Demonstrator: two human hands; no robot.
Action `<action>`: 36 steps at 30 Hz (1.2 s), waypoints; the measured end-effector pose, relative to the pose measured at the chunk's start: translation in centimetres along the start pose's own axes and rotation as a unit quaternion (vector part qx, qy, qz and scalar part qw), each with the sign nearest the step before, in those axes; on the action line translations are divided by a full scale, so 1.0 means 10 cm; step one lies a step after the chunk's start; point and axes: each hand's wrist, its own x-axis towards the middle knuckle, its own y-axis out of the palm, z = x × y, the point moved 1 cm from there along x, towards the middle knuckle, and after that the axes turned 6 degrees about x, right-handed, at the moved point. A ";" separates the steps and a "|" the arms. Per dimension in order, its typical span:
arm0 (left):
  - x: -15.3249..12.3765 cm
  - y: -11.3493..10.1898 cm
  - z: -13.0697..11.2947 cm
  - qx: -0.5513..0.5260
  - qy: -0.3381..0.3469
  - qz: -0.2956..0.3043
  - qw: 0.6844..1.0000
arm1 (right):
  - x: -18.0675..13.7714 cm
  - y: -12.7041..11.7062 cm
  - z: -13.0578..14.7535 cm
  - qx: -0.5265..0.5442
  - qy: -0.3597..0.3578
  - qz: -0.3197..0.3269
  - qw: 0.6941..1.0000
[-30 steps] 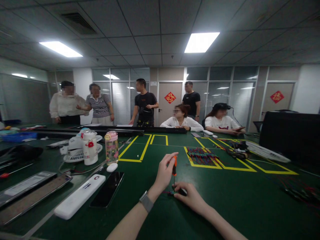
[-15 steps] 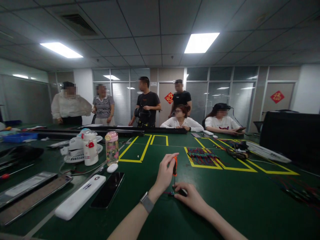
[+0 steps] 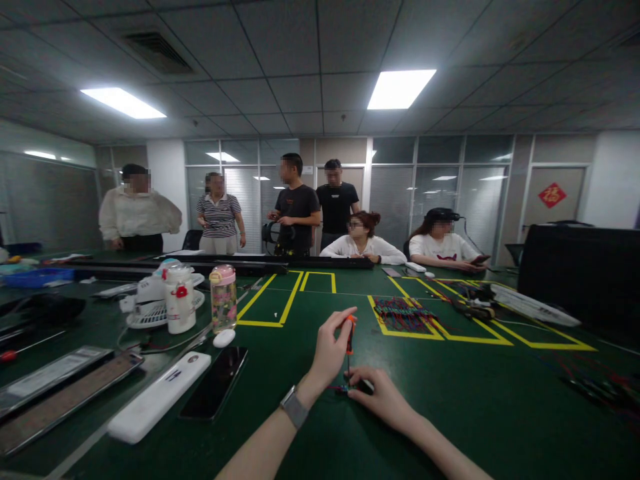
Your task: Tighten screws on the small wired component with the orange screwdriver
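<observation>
My left hand (image 3: 330,347), a watch on its wrist, is closed around the orange handle of a small screwdriver (image 3: 349,337) held upright, tip down on the green table (image 3: 280,400). My right hand (image 3: 383,395) presses flat-fingered on a small dark part (image 3: 364,386) with thin coloured wires, right under the screwdriver tip. The two hands almost touch.
A black phone (image 3: 216,381), a white remote-like case (image 3: 159,397), a pink bottle (image 3: 223,298), a white jar (image 3: 179,299) and a fan lie to the left. A bundle of coloured wires (image 3: 403,313) sits in yellow-taped boxes ahead. Two people sit across the table; several stand behind.
My hands stay in place on the screwdriver and the part. A standing person in black has walked left behind the seated one, and another standing person has shifted right.
</observation>
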 end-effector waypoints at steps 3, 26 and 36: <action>0.00 -0.01 0.01 0.035 0.015 -0.036 0.999 | 0.00 0.01 -0.03 0.002 -0.002 -0.002 1.000; 0.00 -0.02 -0.01 0.021 0.010 -0.001 1.000 | -0.01 -0.03 0.11 -0.004 0.008 0.002 1.000; 0.00 -0.01 0.00 0.002 -0.010 0.013 1.000 | -0.01 -0.02 0.08 -0.002 0.010 -0.005 1.000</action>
